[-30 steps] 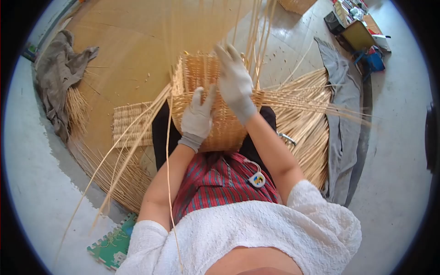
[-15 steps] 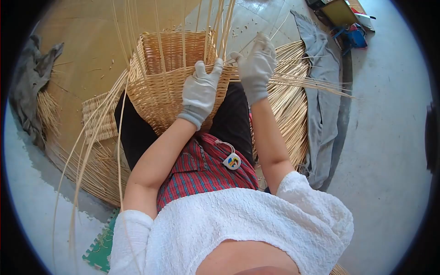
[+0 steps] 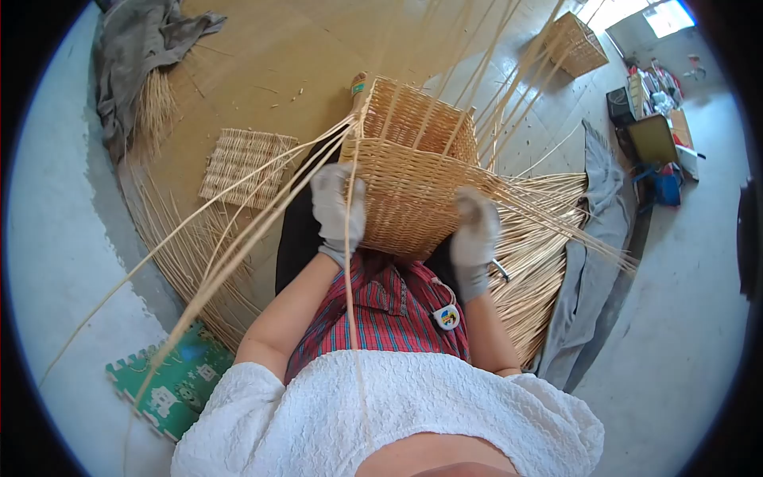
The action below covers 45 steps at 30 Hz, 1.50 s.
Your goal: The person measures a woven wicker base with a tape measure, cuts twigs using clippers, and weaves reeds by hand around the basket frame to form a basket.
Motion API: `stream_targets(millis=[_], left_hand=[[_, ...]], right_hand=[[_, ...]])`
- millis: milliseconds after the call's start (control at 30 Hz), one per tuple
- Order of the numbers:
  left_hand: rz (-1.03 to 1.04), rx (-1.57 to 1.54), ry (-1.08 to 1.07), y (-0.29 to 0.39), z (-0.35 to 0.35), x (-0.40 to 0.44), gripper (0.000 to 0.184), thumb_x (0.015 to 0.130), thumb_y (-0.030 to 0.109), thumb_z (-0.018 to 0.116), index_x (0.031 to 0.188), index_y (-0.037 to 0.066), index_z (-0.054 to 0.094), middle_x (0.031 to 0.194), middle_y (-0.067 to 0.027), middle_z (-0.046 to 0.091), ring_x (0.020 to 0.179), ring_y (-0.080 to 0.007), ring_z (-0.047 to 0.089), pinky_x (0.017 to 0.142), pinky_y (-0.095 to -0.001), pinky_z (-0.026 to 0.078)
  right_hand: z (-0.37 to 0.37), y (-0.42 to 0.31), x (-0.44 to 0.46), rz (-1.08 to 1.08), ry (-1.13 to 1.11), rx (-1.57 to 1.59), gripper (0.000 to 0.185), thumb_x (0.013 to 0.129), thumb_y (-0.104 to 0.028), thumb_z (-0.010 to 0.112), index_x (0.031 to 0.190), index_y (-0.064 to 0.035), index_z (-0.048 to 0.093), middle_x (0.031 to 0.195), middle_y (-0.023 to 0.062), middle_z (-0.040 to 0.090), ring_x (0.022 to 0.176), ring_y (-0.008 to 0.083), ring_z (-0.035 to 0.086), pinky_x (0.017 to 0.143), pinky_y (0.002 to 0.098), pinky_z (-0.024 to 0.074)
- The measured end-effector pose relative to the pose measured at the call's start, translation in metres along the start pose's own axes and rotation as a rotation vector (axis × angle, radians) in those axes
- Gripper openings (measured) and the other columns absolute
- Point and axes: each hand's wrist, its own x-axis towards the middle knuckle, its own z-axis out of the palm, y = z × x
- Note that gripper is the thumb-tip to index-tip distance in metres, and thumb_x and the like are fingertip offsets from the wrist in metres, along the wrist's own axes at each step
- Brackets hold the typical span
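A woven basket [image 3: 409, 195] rests in my lap, its opening tilted away from me, with long upright strands rising from its rim. Bundles of loose strands stick out from its left and right corners. My left hand [image 3: 339, 205], in a pale glove, is closed against the basket's left side, behind a hanging strand. At the lower right side of the basket is my right hand [image 3: 475, 230], gloved too and blurred, its fingers curled against the weave.
A woven panel [image 3: 248, 167] lies on the floor at the left. Cut strands [image 3: 540, 278] lie at the right beside a grey cloth [image 3: 608, 183]. Another basket [image 3: 576, 46] stands at the far right. A green mat [image 3: 171, 381] is at the lower left.
The right hand has come down from above the strands to the basket's right side. My left hand has moved from the front to the left side. The view has shifted, and the basket sits turned.
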Motion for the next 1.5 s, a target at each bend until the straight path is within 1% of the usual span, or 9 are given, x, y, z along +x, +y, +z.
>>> stream_targets(millis=[67, 133, 233, 433, 733, 767, 967, 1033, 1500], left_hand=[[-0.023, 0.016, 0.031, -0.019, -0.003, 0.015, 0.037, 0.089, 0.014, 0.071, 0.122, 0.002, 0.062, 0.113, -0.0165, 0.064, 0.105, -0.0346, 0.060, 0.096, -0.0411, 0.047], [0.098, 0.094, -0.052, -0.022, 0.001, 0.035, 0.046, 0.092, 0.022, 0.071, 0.130, 0.001, 0.057, 0.120, -0.0166, 0.064, 0.112, -0.0313, 0.061, 0.098, -0.0372, 0.048], [-0.672, -1.075, -0.204, -0.075, 0.020, 0.027, 0.041, 0.094, 0.018, 0.068, 0.130, 0.003, 0.057, 0.119, -0.0080, 0.063, 0.106, -0.0217, 0.064, 0.096, -0.0355, 0.052], [-0.095, -0.477, -0.338, -0.072, 0.016, 0.064, 0.042, 0.086, 0.006, 0.076, 0.126, 0.006, 0.063, 0.110, -0.0059, 0.065, 0.094, -0.0147, 0.064, 0.081, -0.0296, 0.055], [-0.026, -0.319, -0.145, -0.039, 0.003, 0.029, 0.053, 0.082, 0.005, 0.079, 0.130, 0.001, 0.057, 0.123, -0.0144, 0.064, 0.112, -0.0264, 0.064, 0.095, -0.0368, 0.053], [-0.383, -0.601, -0.164, -0.037, 0.006, 0.020, 0.045, 0.085, 0.004, 0.076, 0.126, 0.002, 0.058, 0.124, -0.0125, 0.064, 0.111, -0.0272, 0.064, 0.095, -0.0375, 0.053], [-0.601, -1.788, -0.314, -0.090, -0.006, 0.062, 0.031, 0.089, 0.004, 0.072, 0.118, 0.004, 0.060, 0.117, -0.0101, 0.067, 0.099, -0.0237, 0.067, 0.086, -0.0355, 0.057], [-0.525, -0.682, -0.287, -0.097, 0.010, 0.099, 0.019, 0.093, 0.005, 0.068, 0.111, 0.004, 0.061, 0.106, -0.0076, 0.069, 0.085, -0.0192, 0.069, 0.076, -0.0326, 0.060], [-0.539, -0.459, -0.378, -0.057, 0.015, 0.109, 0.020, 0.098, 0.016, 0.066, 0.108, -0.001, 0.066, 0.091, -0.0013, 0.070, 0.082, -0.0096, 0.062, 0.077, -0.0251, 0.053]], right_hand=[[0.067, -0.019, -0.031, -0.434, -0.560, -1.141, 0.031, 0.091, -0.004, 0.066, 0.121, -0.0021, 0.065, 0.096, 0.0109, 0.072, 0.087, 0.0239, 0.068, 0.079, 0.0360, 0.0547], [0.130, -0.026, -0.033, -0.289, -0.651, -0.989, 0.047, 0.084, -0.009, 0.073, 0.130, -0.0046, 0.063, 0.090, 0.0100, 0.071, 0.084, 0.0285, 0.068, 0.075, 0.0387, 0.0550], [0.183, -0.007, -0.022, -0.318, -0.361, -0.798, 0.043, 0.083, -0.011, 0.074, 0.125, -0.0059, 0.066, 0.089, 0.0115, 0.071, 0.081, 0.0306, 0.069, 0.074, 0.0396, 0.0556], [0.150, -0.017, 0.005, -0.472, -0.344, -1.117, 0.019, 0.084, -0.011, 0.073, 0.103, -0.0085, 0.073, 0.097, 0.0124, 0.070, 0.081, 0.0295, 0.069, 0.070, 0.0369, 0.0559], [0.124, -0.016, -0.027, -0.265, -0.707, -0.852, 0.029, 0.080, -0.005, 0.068, 0.109, -0.0069, 0.068, 0.125, 0.0164, 0.066, 0.115, 0.0334, 0.064, 0.092, 0.0379, 0.0542], [0.143, -0.022, -0.032, -0.406, -0.756, -0.998, 0.030, 0.080, -0.003, 0.067, 0.110, -0.0073, 0.068, 0.121, 0.0149, 0.068, 0.113, 0.0306, 0.065, 0.091, 0.0375, 0.0542], [0.219, -0.005, 0.064, -0.157, -1.097, -1.317, 0.031, 0.088, -0.018, 0.058, 0.117, -0.0100, 0.065, 0.120, 0.0114, 0.066, 0.109, 0.0280, 0.065, 0.088, 0.0393, 0.0547], [0.214, 0.014, 0.115, -0.519, -0.821, -1.039, 0.033, 0.085, -0.017, 0.061, 0.116, -0.0080, 0.062, 0.113, 0.0100, 0.070, 0.102, 0.0291, 0.069, 0.084, 0.0393, 0.0558], [0.226, 0.005, 0.171, -0.092, -1.057, -1.169, 0.023, 0.094, -0.020, 0.054, 0.114, -0.0157, 0.064, 0.099, 0.0070, 0.073, 0.093, 0.0293, 0.070, 0.079, 0.0423, 0.0538]])
